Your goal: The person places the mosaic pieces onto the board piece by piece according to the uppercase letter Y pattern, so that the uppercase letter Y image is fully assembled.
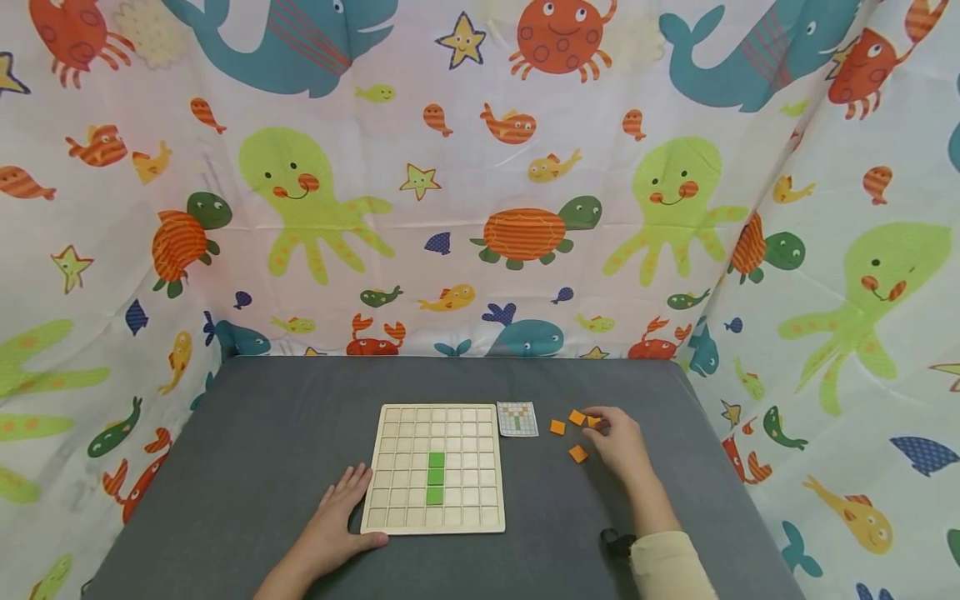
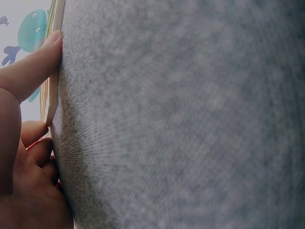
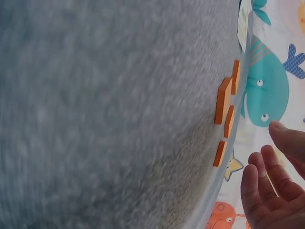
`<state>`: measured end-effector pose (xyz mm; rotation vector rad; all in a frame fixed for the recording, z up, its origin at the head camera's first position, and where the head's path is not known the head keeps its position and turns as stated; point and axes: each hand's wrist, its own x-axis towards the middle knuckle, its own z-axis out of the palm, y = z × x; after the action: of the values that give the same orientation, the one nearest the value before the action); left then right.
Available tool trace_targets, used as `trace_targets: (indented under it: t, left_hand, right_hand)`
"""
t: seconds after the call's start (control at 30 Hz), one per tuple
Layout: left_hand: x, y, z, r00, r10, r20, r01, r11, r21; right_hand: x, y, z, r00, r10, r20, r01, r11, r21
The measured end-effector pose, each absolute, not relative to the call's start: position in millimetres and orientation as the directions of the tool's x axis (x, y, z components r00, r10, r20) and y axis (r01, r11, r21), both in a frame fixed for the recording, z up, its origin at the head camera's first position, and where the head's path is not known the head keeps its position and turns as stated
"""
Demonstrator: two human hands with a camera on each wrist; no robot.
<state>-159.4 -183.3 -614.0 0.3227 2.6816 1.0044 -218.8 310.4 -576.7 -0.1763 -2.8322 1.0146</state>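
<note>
A pale wooden grid board (image 1: 465, 523) lies on the grey table, with a column of green square tiles (image 1: 436, 476) in its middle. My left hand (image 1: 337, 518) rests at its near left corner, fingers along the left side and thumb (image 2: 51, 45) against the near edge. Right of the board, several orange square tiles (image 1: 557, 427) lie loose. My right hand (image 1: 621, 443) hovers over the rightmost orange tile (image 1: 593, 422), which its fingertips overlap in the head view. In the right wrist view, thumb and fingers are apart with nothing between them, above the orange tiles (image 3: 223, 102).
A small pattern card (image 1: 517, 419) with a coloured grid lies against the board's right side. The grey table (image 1: 285, 433) is bounded by a curtain (image 1: 450, 275) printed with sea animals at the back and sides. A black strap (image 1: 617, 543) hangs by the right sleeve.
</note>
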Motion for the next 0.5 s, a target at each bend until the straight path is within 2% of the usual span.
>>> trace_targets:
  t: [0.5]
  left_hand:
    - [-159,-184,-616,-0.942,0.296,-0.156,0.126,0.744,0.656]
  right_hand:
    - [-224,328,-587,-0.986,0.168,-0.018,0.143,0.777,-0.613]
